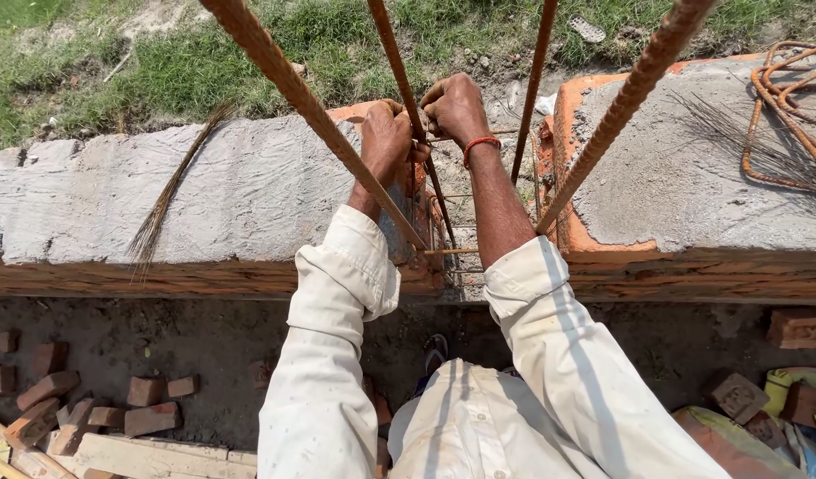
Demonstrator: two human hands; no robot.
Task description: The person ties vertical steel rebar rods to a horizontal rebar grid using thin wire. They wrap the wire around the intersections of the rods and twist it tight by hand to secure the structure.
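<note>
Currently both hands are up on the same vertical rebar, one of the far pair in the four-bar column cage. My left hand is fisted tight around that bar, knuckles up, steadying it so it doesn't swing. My right hand is closed too, just right of the left and touching it, pinched on what looks like thin binding wire at the bar; the wire itself is too fine to make out in the grip. A horizontal tie runs from under my right hand across to the next upright, which is why both hands meet at that crossing. The two thicker bars nearest me lean past on either side of my forearms, so I'm reaching between them. Cage sits in the gap between two mortar-topped brick wall sections, directly below my hands. A bundle of cut binding wire lies on the wall top well left of my left hand, another spread of it well right of my right hand, both within arm's reach. Bent rusty stirrups are stacked beyond that, far right. Loose bricks lie on the ground near my left elbow.
</note>
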